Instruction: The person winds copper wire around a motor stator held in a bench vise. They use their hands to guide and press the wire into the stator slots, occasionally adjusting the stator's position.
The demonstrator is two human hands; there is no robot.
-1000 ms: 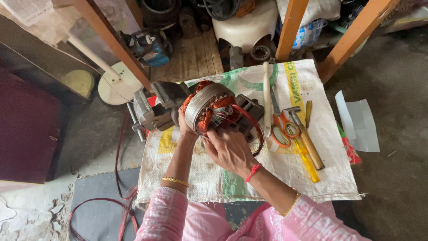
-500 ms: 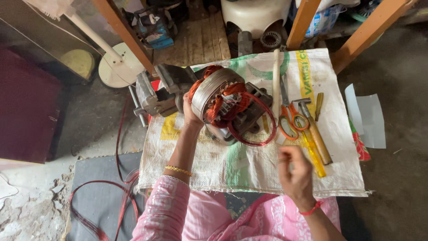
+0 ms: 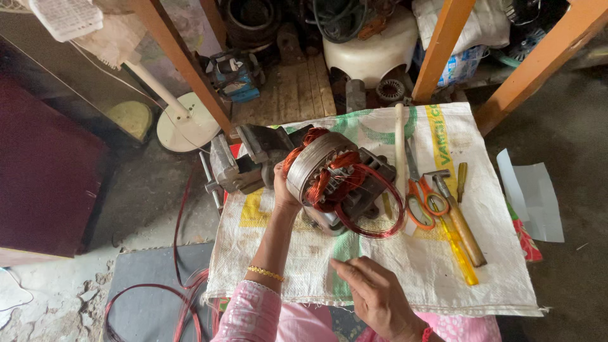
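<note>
Beside stator (image 3: 323, 171): vise (image 3: 244, 161), scissors (image 3: 421, 199), hammer (image 3: 459, 218).

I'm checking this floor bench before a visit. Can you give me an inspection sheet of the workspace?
Surface: white woven sack spread on the floor.
Job's things: motor stator with copper windings, loose copper wire loop.
Clutter: scissors, hammer, yellow screwdriver, wooden stick, vise.
Hands: left hand grips the stator; right hand empty above the sack.
Cables: red wire coils on the floor.
Surroundings: orange wooden legs, white stool.
</note>
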